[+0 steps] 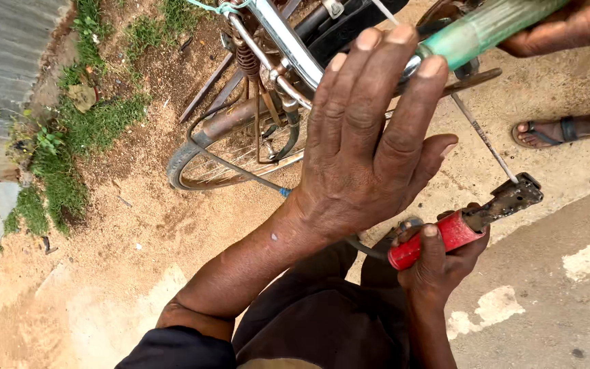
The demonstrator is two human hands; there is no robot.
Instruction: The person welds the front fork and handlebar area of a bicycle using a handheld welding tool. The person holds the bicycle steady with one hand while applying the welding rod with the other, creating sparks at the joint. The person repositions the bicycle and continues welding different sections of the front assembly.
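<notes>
My left hand (370, 147) reaches up with its fingers spread, the fingertips touching the metal end of a bicycle handlebar beside a translucent green grip (476, 31). Another person's hand (568, 27) holds that green grip from the upper right. My right hand (438, 263) is closed around the red handle of a rusty hand tool (472, 219), whose dark metal head points up and right. The old bicycle (261, 102), with rusty frame, chrome bar and front wheel, stands on sandy ground in front of me.
A thin metal rod (483, 137) runs from the bicycle down toward the tool's head. A sandalled foot of the other person (554, 130) stands at the right. Grass (63, 137) and a grey wall (1, 75) lie at the left. Grey paving (554, 301) with faded paint marks is at lower right.
</notes>
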